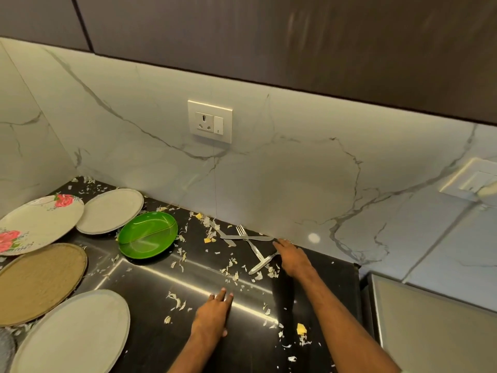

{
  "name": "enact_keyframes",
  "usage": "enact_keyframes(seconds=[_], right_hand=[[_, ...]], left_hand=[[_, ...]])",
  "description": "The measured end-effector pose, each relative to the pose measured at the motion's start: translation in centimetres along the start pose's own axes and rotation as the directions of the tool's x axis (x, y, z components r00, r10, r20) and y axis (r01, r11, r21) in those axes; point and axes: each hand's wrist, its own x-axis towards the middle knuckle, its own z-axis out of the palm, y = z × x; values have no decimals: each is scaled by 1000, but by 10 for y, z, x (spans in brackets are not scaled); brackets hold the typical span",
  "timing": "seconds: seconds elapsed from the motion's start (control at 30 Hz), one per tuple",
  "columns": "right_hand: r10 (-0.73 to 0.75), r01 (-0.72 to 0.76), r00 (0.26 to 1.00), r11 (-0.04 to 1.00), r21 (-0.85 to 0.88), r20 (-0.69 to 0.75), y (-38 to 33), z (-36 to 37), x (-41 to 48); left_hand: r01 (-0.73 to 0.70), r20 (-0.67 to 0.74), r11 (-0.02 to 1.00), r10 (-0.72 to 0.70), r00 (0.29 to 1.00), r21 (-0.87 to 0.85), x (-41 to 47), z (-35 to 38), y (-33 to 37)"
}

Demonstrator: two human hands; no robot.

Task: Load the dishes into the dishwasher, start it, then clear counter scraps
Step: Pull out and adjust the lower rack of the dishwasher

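Several plates lie on the black counter [150, 343] at the left: a rose-patterned plate [37, 224], a plain grey plate [110, 210], a green divided plate [148, 235], a brown plate [37, 282] and a large grey plate [75, 335]. A fork [250, 243], two knives [250, 237] [223, 234] and another utensil [262, 263] lie crossed near the backsplash. My right hand [290, 255] reaches flat beside the cutlery, fingertips at the knife's end. My left hand [213, 313] rests flat on the counter. Onion-skin scraps [177, 302] and yellow bits [301, 329] are scattered about.
A marble backsplash with a wall socket [209, 121] rises behind the counter. Dark cabinets hang above. A second switch plate [473, 181] sits at the right. The counter ends at the right beside a grey surface [435, 335].
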Motion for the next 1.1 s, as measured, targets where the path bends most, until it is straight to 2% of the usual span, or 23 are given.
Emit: enact_keyframes(seconds=[0.1, 0.27, 0.57, 0.73, 0.8, 0.83, 0.87, 0.9, 0.93, 0.97, 1.03, 1.07, 1.1], right_hand=[[19, -19, 1000, 999, -41, 9, 8, 10, 2], [126, -135, 977, 990, -43, -171, 26, 38, -30], [243, -243, 958, 970, 22, -154, 31, 57, -95], [223, -215, 967, 974, 74, -127, 13, 54, -112], [280, -247, 948, 948, 202, -150, 8, 59, -116], [347, -280, 925, 897, 342, -155, 4, 60, -119], [434, -309, 891, 795, 521, -133, -2, 60, -120], [512, -312, 855, 634, 707, -82, -9, 59, -122], [555, -278, 832, 427, 861, -7, -20, 57, -124], [563, -228, 823, 217, 949, 69, -32, 55, -128], [529, -137, 831, -111, 984, 175, -61, 51, -137], [510, -95, 837, -221, 971, 197, -75, 50, -141], [504, -58, 840, -287, 956, 202, -87, 52, -147]], left_hand=[[17, 13, 1000, -18, 1000, 12, 0, 0, 1], [44, 10, 999, -44, 999, 27, -2, 0, 4], [72, 11, 994, -74, 997, 83, -12, -5, 10], [102, -52, 993, -99, 994, 65, -22, -3, 21], [105, -132, 994, -101, 986, 27, -28, 2, 28], [99, -192, 995, -103, 976, -34, -32, 4, 33], [80, -257, 989, -109, 960, -122, -36, 6, 38], [55, -302, 971, -125, 945, -231, -40, 7, 45], [28, -322, 940, -145, 936, -340, -44, 8, 52], [2, -326, 899, -161, 932, -438, -48, 8, 60], [-74, -310, 781, -156, 938, -620, -52, 10, 72], [-115, -295, 687, -151, 944, -718, -54, 10, 77], [-142, -277, 586, -146, 950, -797, -57, 12, 80]])
